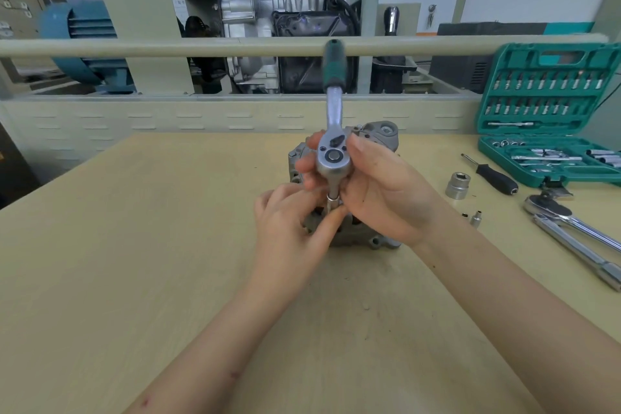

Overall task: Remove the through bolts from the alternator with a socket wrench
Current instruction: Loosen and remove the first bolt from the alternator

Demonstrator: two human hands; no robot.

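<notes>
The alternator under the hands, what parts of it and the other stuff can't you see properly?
- Head view: the alternator top and its through bolts are hidden by the left hand, the right hand and the socket wrench.
- The socket tip is covered by fingers, so bolt contact is unclear.
- The long ratchets and the tool case are cut off by the right edge.
- The case's bits are too small to read.
</notes>
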